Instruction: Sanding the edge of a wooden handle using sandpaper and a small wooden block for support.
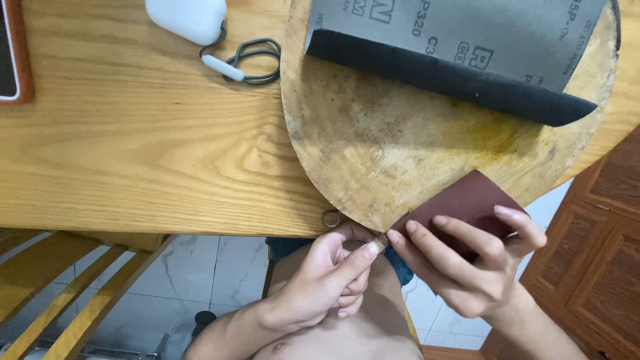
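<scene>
While we look down from the head view, our left hand (pixel 327 277) pinches a small ring (pixel 378 245) at the round board's (pixel 373 153) edge; our right hand (pixel 467 263) grips reddish sandpaper (pixel 477 197) against it, so short, even strokes seem best

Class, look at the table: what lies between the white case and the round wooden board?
In the head view, a coiled grey cord with a white plug lies on the table between the white case and the round board.
</scene>
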